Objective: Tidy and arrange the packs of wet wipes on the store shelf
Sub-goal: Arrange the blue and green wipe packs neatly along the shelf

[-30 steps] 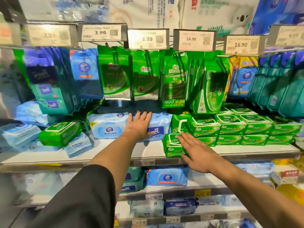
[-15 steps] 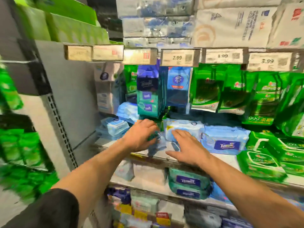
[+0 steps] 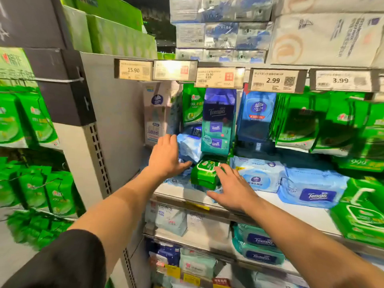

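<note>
A stack of small green wet wipe packs (image 3: 204, 173) stands at the left end of the white shelf (image 3: 274, 202), among light blue packs (image 3: 188, 147). My left hand (image 3: 167, 157) lies to the left of the stack with its fingers stretched out, resting on the light blue packs. My right hand (image 3: 233, 188) is spread flat on the stack's right side, its fingertips touching the green top pack and its thumb low at the shelf front. Neither hand holds anything.
Flat blue Vinda (image 3: 257, 177) and Tempo packs (image 3: 311, 193) lie to the right, then green packs (image 3: 361, 217). Pouches hang above from the price rail (image 3: 272, 80). A grey side panel (image 3: 116, 121) closes the shelf's left end. Lower shelves hold more packs.
The view and both hands have shifted left along the shelf. My left hand, earlier curled over the green packs, now lies flat beside them, so they show between my hands.
</note>
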Available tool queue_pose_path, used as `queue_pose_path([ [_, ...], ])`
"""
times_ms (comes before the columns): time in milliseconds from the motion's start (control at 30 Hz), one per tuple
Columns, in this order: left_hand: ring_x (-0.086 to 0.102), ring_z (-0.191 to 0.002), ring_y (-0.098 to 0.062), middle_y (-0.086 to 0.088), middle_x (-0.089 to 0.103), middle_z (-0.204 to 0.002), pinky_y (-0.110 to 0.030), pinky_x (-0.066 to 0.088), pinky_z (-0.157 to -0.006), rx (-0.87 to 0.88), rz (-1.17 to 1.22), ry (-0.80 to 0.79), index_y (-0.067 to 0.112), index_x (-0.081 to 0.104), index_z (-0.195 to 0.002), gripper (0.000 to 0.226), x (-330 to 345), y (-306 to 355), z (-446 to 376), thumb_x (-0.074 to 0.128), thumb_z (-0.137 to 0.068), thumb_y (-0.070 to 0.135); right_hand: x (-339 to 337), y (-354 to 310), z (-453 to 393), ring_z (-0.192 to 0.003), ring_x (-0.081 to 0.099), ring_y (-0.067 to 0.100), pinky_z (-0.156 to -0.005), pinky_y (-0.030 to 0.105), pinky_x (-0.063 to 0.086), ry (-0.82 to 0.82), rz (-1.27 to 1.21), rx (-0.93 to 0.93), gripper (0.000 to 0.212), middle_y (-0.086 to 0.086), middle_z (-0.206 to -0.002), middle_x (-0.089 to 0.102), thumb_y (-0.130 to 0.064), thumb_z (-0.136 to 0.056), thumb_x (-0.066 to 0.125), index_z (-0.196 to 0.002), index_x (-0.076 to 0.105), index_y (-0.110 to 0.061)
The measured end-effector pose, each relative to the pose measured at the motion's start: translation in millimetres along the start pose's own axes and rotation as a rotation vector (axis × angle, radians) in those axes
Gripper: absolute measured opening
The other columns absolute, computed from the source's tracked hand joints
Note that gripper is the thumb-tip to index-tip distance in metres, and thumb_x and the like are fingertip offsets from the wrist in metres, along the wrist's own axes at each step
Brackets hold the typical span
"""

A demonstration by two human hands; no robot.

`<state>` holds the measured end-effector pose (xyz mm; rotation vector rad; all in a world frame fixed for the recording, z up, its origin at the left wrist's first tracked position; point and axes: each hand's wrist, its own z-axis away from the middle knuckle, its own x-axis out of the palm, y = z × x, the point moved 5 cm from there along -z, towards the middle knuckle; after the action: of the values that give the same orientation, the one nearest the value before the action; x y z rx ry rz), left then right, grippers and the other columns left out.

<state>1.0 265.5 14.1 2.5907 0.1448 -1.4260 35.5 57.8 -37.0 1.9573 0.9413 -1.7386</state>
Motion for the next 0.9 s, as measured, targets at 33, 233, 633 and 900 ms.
queue_pose_path([
  [33, 0.048, -0.108, -0.032, -0.012, 0.049, -0.114, -0.043, 0.046, -0.089, -0.017, 0.003, -0.005, 0.007, 0.044, -0.12, 0.084, 5, 5, -6, 0.074, -0.065, 0.064, 0, 2, 0, -0.136, 0.029, 0.029, -0.109, 0.046, 0.035, 0.009, -0.015, 0.008, 0.083, 0.005, -0.153, 0.023, -0.06, -0.085, 0.057, -0.149, 0.023, -0.018],
  [233, 0.04, -0.121, -0.034, -0.013, 0.04, -0.13, -0.046, 0.042, -0.096, -0.197, 0.043, -0.039, 0.004, 0.03, -0.134, 0.113, 23, 35, -33, 0.076, -0.057, 0.073, -3, 33, 12, -0.143, 0.02, 0.027, -0.114, 0.042, 0.029, -0.014, -0.046, 0.069, 0.086, 0.002, -0.158, 0.015, -0.06, -0.087, 0.051, -0.152, 0.015, -0.018],
  [633, 0.027, -0.13, -0.041, -0.015, 0.025, -0.141, -0.058, 0.039, -0.098, -0.32, -0.004, -0.105, 0.007, 0.025, -0.137, 0.102, 49, 37, -48, 0.078, -0.066, 0.057, 0, 78, 42, -0.145, 0.017, 0.023, -0.116, 0.038, 0.026, -0.042, -0.038, 0.156, 0.084, -0.001, -0.159, 0.012, -0.06, -0.09, 0.047, -0.154, 0.011, -0.02],
  [900, 0.034, -0.121, -0.042, -0.015, 0.027, -0.137, -0.054, 0.042, -0.09, -0.253, 0.032, -0.049, 0.01, 0.027, -0.134, 0.089, 41, 33, -44, 0.077, -0.072, 0.049, -2, 78, 49, -0.144, 0.018, 0.022, -0.116, 0.039, 0.027, -0.049, -0.036, 0.17, 0.084, 0.0, -0.158, 0.015, -0.059, -0.089, 0.048, -0.154, 0.012, -0.02],
])
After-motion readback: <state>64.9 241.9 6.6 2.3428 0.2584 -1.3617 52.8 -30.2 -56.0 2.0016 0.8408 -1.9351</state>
